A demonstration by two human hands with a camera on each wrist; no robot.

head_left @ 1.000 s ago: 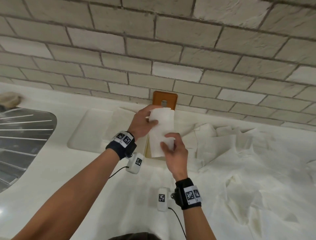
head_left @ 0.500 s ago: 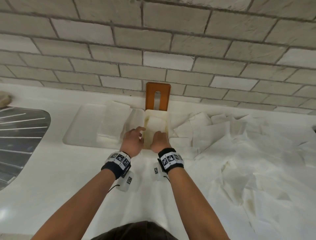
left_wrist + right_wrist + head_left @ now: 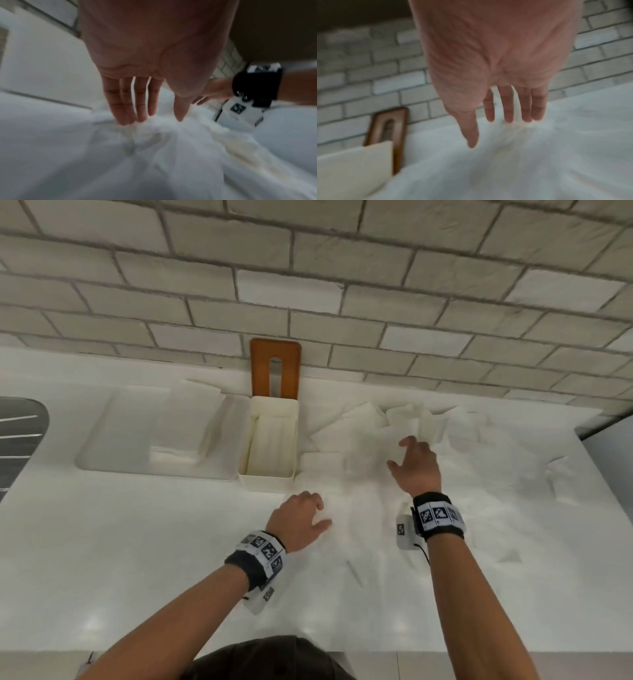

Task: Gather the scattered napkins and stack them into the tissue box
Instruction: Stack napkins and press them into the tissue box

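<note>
The cream tissue box (image 3: 244,470) stands open on the white counter, with folded napkins (image 3: 270,445) stacked inside it. Its orange lid (image 3: 275,368) leans against the brick wall behind it, also seen in the right wrist view as the orange lid (image 3: 388,129) beside the box wall (image 3: 351,166). Several white napkins (image 3: 376,426) lie scattered to the right of the box. My left hand (image 3: 301,520) hovers over napkins in front of the box, fingers straight (image 3: 130,108) and holding nothing. My right hand (image 3: 414,460) reaches over the napkin pile, fingers straight (image 3: 508,106), empty.
A shallow white tray (image 3: 102,440) with a few napkins lies left of the box. A metal draining board (image 3: 20,426) is at the far left. The brick wall (image 3: 308,285) runs along the back. The counter's front edge (image 3: 137,652) is near my body.
Both hands left the box after setting a napkin inside. The right hand moved right over the napkin pile; the left hand drew back to the napkins in front of the box.
</note>
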